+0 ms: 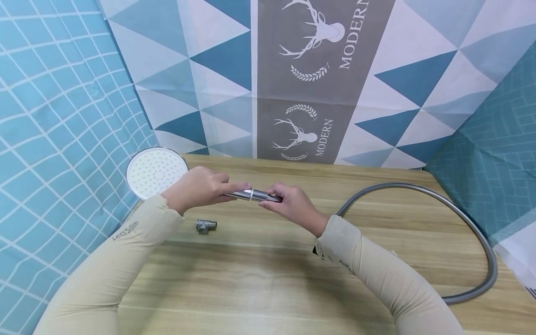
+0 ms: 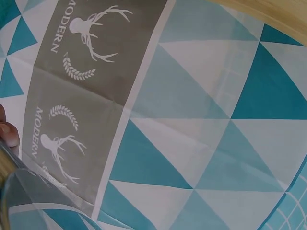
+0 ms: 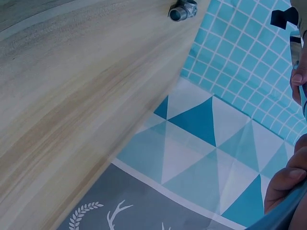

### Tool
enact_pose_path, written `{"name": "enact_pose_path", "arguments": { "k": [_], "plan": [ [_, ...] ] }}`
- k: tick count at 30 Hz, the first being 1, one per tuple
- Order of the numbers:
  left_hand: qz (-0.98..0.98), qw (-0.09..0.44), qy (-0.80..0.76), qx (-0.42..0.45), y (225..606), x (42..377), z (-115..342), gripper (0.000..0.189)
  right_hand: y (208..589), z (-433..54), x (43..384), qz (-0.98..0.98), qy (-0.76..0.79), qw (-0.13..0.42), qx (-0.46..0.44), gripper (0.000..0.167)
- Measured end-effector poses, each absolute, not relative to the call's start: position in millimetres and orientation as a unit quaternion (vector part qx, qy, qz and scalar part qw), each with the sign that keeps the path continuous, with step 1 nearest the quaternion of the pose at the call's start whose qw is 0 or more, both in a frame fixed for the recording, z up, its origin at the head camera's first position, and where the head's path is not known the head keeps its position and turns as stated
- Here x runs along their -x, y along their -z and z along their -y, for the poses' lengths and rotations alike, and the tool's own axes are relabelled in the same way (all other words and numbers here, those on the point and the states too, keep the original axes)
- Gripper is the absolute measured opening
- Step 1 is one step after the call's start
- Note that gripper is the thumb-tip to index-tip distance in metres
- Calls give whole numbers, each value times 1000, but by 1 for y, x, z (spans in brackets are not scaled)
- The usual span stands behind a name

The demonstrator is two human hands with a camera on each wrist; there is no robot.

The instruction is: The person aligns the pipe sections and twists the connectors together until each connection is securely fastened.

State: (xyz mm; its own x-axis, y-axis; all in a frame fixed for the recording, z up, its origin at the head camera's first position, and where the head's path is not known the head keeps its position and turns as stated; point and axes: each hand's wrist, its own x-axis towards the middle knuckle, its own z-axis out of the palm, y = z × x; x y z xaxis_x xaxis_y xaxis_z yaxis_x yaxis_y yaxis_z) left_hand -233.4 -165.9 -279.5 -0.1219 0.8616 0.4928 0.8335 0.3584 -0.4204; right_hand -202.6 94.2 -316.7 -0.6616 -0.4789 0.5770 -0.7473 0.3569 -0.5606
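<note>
My left hand (image 1: 201, 190) grips the chrome handle of a round shower head (image 1: 156, 173), its white nozzle face turned up at the left. Handle and hose end meet in a line between the hands, with a pale ring (image 1: 251, 194) at the joint. With thumb and fingers, my right hand (image 1: 295, 207) pinches the chrome hose end (image 1: 261, 196). A grey shower hose (image 1: 481, 237) loops out to the right; its stretch behind the right forearm is hidden. In the right wrist view, the right fingers (image 3: 285, 184) show at the edge.
A small chrome T-shaped valve (image 1: 205, 226) lies on the wood-grain table (image 1: 259, 279), below the left hand. Patterned cloth (image 1: 226, 60) rises behind the table. Blue grid cloth (image 1: 63, 121) stands close on the left, teal cloth (image 1: 494, 153) on the right.
</note>
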Motion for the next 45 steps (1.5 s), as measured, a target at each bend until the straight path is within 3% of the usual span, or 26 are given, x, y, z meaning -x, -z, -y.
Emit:
{"name": "enact_pose_path", "arguments": {
  "k": [10, 26, 45],
  "plan": [
    [752, 348, -37, 559, 277, 232, 165, 51, 314, -95, 200, 836, -392, 142, -357, 37],
    [741, 353, -23, 570, 276, 233, 166, 59, 318, -97, 204, 790, -417, 182, -410, 19],
    [724, 370, -21, 582, 279, 230, 165, 56, 320, -99, 203, 769, -456, 130, -428, 17]
  ]
}}
